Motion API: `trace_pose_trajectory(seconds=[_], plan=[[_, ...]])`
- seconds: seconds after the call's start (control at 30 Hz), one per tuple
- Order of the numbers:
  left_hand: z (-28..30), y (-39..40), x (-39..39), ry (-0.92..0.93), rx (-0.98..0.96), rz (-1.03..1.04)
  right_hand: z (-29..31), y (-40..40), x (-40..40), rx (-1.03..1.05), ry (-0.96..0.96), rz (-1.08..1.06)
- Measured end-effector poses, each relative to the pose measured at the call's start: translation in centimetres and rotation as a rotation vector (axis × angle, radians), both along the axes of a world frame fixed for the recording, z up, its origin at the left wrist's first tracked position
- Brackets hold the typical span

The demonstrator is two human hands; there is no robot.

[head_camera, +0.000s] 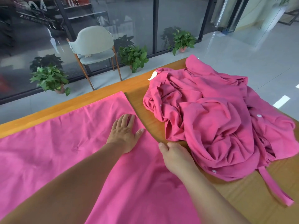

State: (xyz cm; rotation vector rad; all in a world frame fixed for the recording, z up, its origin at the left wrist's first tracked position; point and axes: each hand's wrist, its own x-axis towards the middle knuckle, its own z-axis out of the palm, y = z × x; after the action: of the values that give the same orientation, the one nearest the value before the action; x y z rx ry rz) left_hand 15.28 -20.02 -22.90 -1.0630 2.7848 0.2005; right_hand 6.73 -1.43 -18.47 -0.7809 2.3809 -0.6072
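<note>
An orange wooden table (137,88) stands on a glossy grey floor (242,54) by dark glass walls, with a pale chair (93,44) and potted plants (134,57) beyond. A smooth pink cloth (64,135) lies flat across the table's left side. The left hand (124,131) presses it, fingers straight and close together. The right hand (176,157) curls at the cloth's right edge, its grip unclear, beside a crumpled, buttoned pink shirt (210,118).

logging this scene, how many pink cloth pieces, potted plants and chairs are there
pink cloth pieces: 2, flat sheet and crumpled garment
potted plants: 3, left plant, middle plant, right plant
chairs: 1, chair
total: 6
</note>
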Motion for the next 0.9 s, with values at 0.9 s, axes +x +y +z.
trace_pose_trajectory(seconds=[0.9], plan=[[0.3, 13.6, 0.0, 0.238, 0.015, 0.030, -0.2, 8.1, -0.1, 0.049, -0.045, 0.203]])
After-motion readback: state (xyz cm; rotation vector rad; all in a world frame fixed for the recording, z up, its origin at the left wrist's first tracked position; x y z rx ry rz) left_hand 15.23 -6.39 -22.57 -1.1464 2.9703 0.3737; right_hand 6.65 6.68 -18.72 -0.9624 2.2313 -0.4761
